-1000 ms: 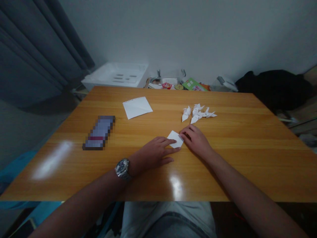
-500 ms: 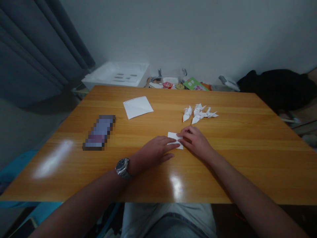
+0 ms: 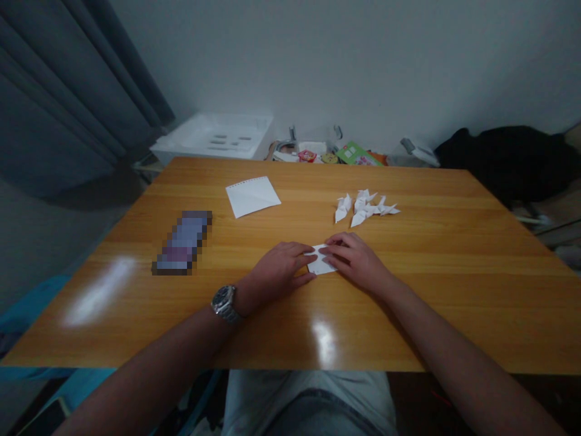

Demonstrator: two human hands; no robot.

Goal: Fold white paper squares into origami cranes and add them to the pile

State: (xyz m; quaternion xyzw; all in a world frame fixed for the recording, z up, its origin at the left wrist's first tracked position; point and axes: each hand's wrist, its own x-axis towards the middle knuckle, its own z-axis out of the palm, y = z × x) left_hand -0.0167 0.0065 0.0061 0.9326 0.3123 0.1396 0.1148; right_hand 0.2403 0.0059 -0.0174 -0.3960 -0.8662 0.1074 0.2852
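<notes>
Hands (image 3: 279,269) on paper (image 3: 321,261), white tray (image 3: 211,136) beyond.

Paper cranes (image 3: 367,208) block forward path; gap leftward to pixelated slab (image 3: 182,242) (paper sheet (image 3: 252,197) farther).

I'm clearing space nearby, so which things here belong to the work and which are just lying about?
Belongs to the work: left hand, right hand, folded white paper, paper cranes, white paper sheet.
Lying about: pixelated oblong object, white tray, green packet.
</notes>
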